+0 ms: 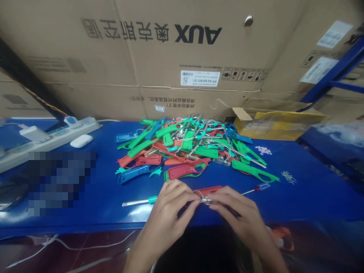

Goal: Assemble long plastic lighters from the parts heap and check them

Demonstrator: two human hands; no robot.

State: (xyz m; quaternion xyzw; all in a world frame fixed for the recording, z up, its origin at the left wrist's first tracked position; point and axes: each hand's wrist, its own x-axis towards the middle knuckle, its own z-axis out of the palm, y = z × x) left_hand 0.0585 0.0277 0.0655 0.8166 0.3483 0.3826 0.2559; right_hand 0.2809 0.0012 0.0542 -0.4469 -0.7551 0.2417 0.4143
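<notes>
Between my hands is a small metal lighter part (206, 200) with a thin pale wire. My left hand (174, 207) pinches its left end, and the fingers of my right hand (238, 206) are closed on the right end. Fingertips cover much of the part. Just behind it lies a red plastic lighter shell half (210, 190), partly hidden by my hands. To the left of my left hand rests a metal lighter tube (135, 203) with a teal collar. A screwdriver (260, 187) with a clear and red handle lies beyond my right hand.
A heap of green, red and blue lighter shells (186, 142) with metal tubes covers the back middle. Small pink pieces (263, 150) and white sticks (288, 177) lie right, near an open carton (264, 129). A power strip (57, 138) and white case (81, 141) stand left.
</notes>
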